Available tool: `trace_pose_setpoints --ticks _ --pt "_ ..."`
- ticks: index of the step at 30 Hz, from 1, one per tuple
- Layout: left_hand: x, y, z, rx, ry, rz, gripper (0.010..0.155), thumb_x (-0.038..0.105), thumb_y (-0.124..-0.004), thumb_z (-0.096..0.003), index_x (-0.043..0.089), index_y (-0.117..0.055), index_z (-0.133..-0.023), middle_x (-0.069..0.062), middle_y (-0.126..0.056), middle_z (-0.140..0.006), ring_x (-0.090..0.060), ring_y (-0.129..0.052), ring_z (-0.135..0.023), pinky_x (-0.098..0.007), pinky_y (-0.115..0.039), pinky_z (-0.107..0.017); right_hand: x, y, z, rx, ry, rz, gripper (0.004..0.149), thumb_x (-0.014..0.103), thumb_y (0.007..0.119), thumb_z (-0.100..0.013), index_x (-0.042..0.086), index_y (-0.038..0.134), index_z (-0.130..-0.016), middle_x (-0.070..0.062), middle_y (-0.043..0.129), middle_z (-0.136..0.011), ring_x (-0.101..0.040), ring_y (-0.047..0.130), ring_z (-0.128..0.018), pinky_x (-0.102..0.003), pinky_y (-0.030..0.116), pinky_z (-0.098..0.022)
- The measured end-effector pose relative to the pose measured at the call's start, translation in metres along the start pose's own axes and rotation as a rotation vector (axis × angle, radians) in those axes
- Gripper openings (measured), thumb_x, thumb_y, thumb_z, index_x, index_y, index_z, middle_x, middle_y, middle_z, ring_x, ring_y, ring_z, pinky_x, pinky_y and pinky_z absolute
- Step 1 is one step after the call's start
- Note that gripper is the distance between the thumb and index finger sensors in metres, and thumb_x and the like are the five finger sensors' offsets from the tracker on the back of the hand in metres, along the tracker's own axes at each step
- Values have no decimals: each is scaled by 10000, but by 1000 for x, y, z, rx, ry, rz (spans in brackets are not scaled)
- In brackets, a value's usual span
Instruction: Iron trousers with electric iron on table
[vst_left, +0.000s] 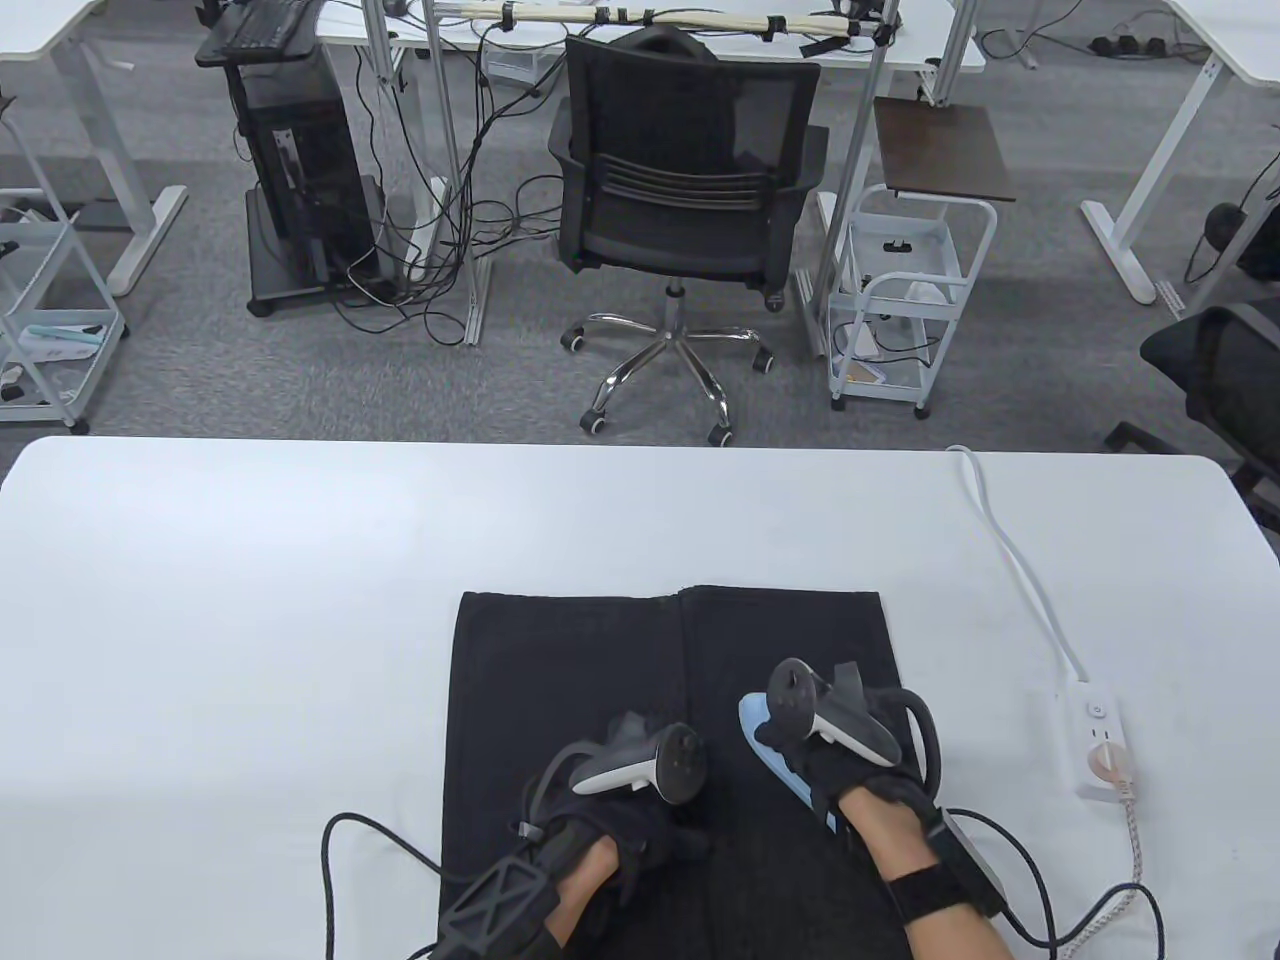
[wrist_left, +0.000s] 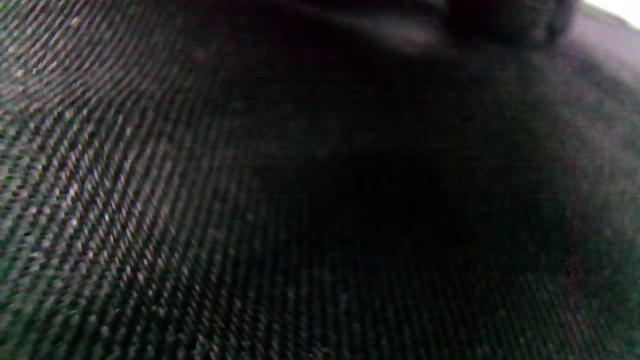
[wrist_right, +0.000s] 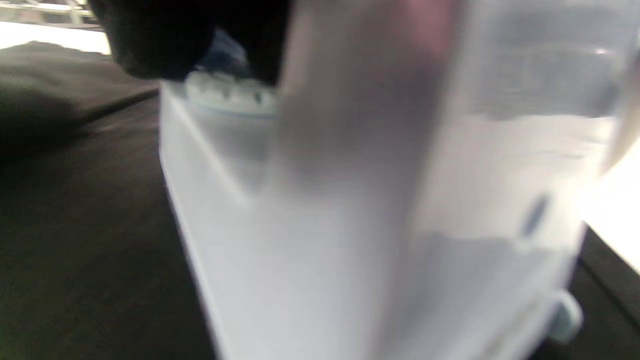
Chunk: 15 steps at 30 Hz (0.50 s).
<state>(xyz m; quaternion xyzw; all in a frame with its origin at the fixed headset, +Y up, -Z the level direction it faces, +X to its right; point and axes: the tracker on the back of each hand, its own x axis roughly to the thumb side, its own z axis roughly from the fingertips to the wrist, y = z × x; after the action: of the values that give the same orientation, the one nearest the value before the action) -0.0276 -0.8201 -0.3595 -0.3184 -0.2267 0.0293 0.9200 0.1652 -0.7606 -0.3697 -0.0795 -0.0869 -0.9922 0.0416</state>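
White table, near edge centre: black twill trousers spread flat, two legs side by side, hems toward 12 o'clock. Left hand in black sensor glove resting palm-down on left leg at 6 o'clock of cloth; finger spread cannot be told. Pale blue-and-white electric iron on right leg, nose toward 11 o'clock. Right hand gripping iron from above, fingers wrapped over its handle. White power strip at 3 o'clock, plugged braided cord.
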Motion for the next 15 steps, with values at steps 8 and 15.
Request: trace_pose_setpoints --ticks 8,15 --pt "0 0 0 1 -2 5 1011 653 -682 -516 253 -7 -1153 -219 134 -1153 -599 80 -1006 -823 -145 -643 11 14 74 -1 -134 24 629 577 734 -492 79 640 -864 128 868 -457 -46 949 -273 -381 901 -307" --pt "0 0 0 -3 -5 9 1011 649 -684 -518 253 -3 -1151 -222 137 -1149 -600 85 -1001 -824 -140 -639 5 11 51 -4 -99 2 631 576 741 -489 78 649 -864 123 876 -461 -54 954 -278 -385 902 -303"
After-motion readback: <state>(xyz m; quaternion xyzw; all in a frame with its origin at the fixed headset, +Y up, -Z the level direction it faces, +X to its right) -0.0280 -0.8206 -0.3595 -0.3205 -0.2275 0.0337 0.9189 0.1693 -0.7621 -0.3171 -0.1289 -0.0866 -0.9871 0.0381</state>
